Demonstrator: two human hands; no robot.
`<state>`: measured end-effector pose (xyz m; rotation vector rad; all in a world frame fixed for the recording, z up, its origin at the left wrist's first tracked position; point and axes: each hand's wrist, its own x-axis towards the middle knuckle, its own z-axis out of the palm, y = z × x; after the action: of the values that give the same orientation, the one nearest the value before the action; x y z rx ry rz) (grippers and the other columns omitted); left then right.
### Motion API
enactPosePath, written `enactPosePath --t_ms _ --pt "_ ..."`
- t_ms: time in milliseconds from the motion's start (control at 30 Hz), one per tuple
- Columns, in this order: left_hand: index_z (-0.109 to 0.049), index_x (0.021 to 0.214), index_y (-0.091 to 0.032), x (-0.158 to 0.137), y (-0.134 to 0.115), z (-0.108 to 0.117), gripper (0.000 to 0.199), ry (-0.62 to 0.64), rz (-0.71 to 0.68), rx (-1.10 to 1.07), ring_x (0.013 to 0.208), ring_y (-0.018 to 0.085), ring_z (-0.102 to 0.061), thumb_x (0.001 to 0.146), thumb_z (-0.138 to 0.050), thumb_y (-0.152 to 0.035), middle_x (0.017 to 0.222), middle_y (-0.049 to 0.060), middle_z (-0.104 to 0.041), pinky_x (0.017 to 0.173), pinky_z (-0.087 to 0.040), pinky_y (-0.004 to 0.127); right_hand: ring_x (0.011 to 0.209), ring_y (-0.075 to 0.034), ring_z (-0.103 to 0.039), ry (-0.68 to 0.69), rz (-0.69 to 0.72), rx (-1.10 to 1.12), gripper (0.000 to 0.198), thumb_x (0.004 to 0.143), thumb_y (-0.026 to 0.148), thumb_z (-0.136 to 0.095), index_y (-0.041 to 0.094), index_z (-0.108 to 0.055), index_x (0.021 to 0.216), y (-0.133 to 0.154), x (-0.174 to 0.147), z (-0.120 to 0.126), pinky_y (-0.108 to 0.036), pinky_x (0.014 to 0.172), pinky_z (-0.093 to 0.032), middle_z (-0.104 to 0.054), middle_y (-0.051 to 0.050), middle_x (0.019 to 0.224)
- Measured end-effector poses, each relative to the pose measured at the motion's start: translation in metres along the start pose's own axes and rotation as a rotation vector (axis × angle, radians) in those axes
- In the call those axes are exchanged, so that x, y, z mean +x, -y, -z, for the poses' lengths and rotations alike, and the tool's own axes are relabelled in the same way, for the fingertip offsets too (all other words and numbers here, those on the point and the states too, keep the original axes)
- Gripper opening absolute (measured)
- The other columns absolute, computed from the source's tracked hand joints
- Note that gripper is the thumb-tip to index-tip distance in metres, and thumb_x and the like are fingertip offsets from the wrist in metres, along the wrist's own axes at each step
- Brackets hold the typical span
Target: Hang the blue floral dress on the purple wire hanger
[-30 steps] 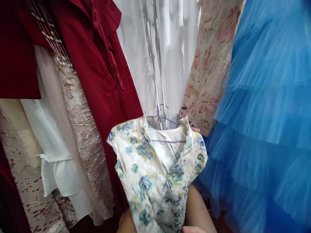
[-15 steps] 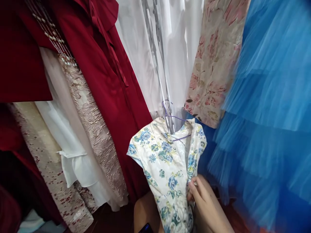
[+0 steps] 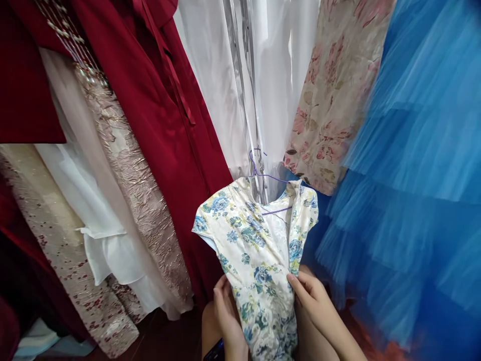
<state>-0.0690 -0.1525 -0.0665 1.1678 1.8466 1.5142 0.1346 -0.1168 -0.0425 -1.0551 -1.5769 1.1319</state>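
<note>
A white dress (image 3: pixel 240 250) with blue, green and yellow flowers hangs in front of me on a purple wire hanger (image 3: pixel 271 176). Its front is parted along the right side, and its lower part falls between my knees. My right hand (image 3: pixel 308 290) pinches the edge of this opening at about waist height. On the other side, my left hand (image 3: pixel 227 312) lies against the dress's left side seam; its fingertips go behind the cloth, so their grip is partly hidden. The hanger's hook is by a metal stand (image 3: pixel 248 100).
Dark red garments (image 3: pixel 150 125), a beaded pinkish gown (image 3: pixel 150 220) and a white ruffled skirt (image 3: pixel 108 255) hang at left. White curtains (image 3: pixel 278 90) are behind. A pink-flowered garment (image 3: pixel 326 115) and a blue tiered tulle dress (image 3: pixel 398 175) hang at right.
My left hand has come into view and up to the left side of the dress. My right hand stays at the opening's edge. The view has shifted slightly.
</note>
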Motion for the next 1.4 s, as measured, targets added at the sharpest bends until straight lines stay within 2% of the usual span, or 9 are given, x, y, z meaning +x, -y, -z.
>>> enactPosePath --t_ms 100,133,300,533,700,833,1133,1267,1400 --pt "-0.048 0.13 -0.036 -0.007 -0.007 -0.006 0.051 -0.336 -0.066 -0.087 0.125 0.03 -0.051 0.091 -0.032 -0.065 0.128 0.009 -0.056 0.103 -0.044 0.048 0.061 -0.012 -0.033 0.04 -0.017 -0.019 0.039 0.095 0.047 -0.046 0.02 -0.041 0.068 0.004 -0.004 0.002 -0.025 0.056 -0.027 -0.033 0.004 0.064" --pt "-0.053 0.121 -0.035 -0.012 -0.012 -0.007 0.043 -0.351 -0.112 -0.097 0.121 0.029 -0.053 0.09 -0.041 -0.061 0.125 0.009 -0.057 0.101 -0.046 0.045 0.061 -0.012 -0.033 0.052 -0.018 -0.028 0.039 0.095 0.048 -0.045 0.02 -0.041 0.068 0.006 -0.005 0.001 -0.026 0.057 -0.026 -0.033 0.004 0.065" --pt "-0.063 0.108 -0.033 -0.033 -0.043 -0.028 0.022 0.223 -0.222 -0.069 0.103 0.025 -0.063 0.091 -0.055 -0.045 0.111 0.008 -0.065 0.089 -0.053 0.038 0.062 -0.013 -0.034 0.111 0.022 -0.083 0.039 0.097 0.047 -0.043 0.019 -0.044 0.07 0.017 -0.01 -0.006 -0.027 0.057 -0.025 -0.036 0.003 0.065" --pt "-0.062 0.084 -0.023 -0.029 -0.064 -0.047 0.02 0.342 -0.191 -0.01 0.08 0.022 -0.065 0.092 -0.056 -0.04 0.084 0.007 -0.068 0.073 -0.051 0.032 0.064 -0.014 -0.038 0.167 0.07 -0.114 0.032 0.095 0.04 -0.049 0.018 -0.046 0.071 0.011 -0.009 0.004 -0.026 0.058 -0.027 -0.04 0.003 0.066" --pt "-0.055 0.073 -0.02 -0.011 -0.091 -0.039 0.03 0.467 -0.442 0.298 0.071 0.016 -0.057 0.098 -0.042 -0.028 0.076 0.002 -0.062 0.063 -0.039 0.026 0.062 -0.013 -0.038 0.126 0.079 -0.146 0.035 0.092 0.036 -0.056 0.019 -0.04 0.066 0.001 -0.006 0.016 -0.026 0.058 -0.026 -0.039 0.004 0.063" --pt "-0.057 0.078 -0.019 0.028 -0.11 -0.033 0.025 0.576 -0.742 0.431 0.08 0.017 -0.057 0.098 -0.042 -0.022 0.081 0.003 -0.061 0.071 -0.04 0.027 0.062 -0.013 -0.035 0.12 0.078 -0.152 0.036 0.093 0.036 -0.055 0.02 -0.036 0.066 -0.001 -0.006 0.024 -0.027 0.058 -0.025 -0.036 0.004 0.063" --pt "-0.065 0.082 -0.019 0.155 -0.204 -0.035 0.017 0.141 -1.141 0.457 0.095 0.022 -0.056 0.094 -0.054 -0.023 0.097 0.006 -0.063 0.086 -0.043 0.034 0.061 -0.012 -0.035 0.159 0.092 -0.187 0.04 0.095 0.041 -0.049 0.021 -0.032 0.066 0.002 0.003 0.028 -0.028 0.058 -0.024 -0.034 0.004 0.064" --pt "-0.067 0.082 -0.019 0.185 -0.222 -0.044 0.013 0.036 -1.139 0.414 0.108 0.025 -0.056 0.091 -0.058 -0.024 0.12 0.007 -0.063 0.094 -0.041 0.039 0.061 -0.013 -0.035 0.172 0.112 -0.19 0.041 0.095 0.042 -0.049 0.021 -0.032 0.066 -0.002 0.006 0.037 -0.027 0.058 -0.025 -0.036 0.004 0.063" --pt "-0.067 0.087 -0.018 0.194 -0.216 -0.045 0.018 0.073 -1.061 0.327 0.094 0.023 -0.063 0.094 -0.053 -0.026 0.099 0.007 -0.07 0.086 -0.046 0.035 0.06 -0.012 -0.036 0.213 0.11 -0.27 0.041 0.095 0.044 -0.048 0.02 -0.033 0.065 -0.011 0.009 0.045 -0.027 0.057 -0.026 -0.036 0.004 0.062"
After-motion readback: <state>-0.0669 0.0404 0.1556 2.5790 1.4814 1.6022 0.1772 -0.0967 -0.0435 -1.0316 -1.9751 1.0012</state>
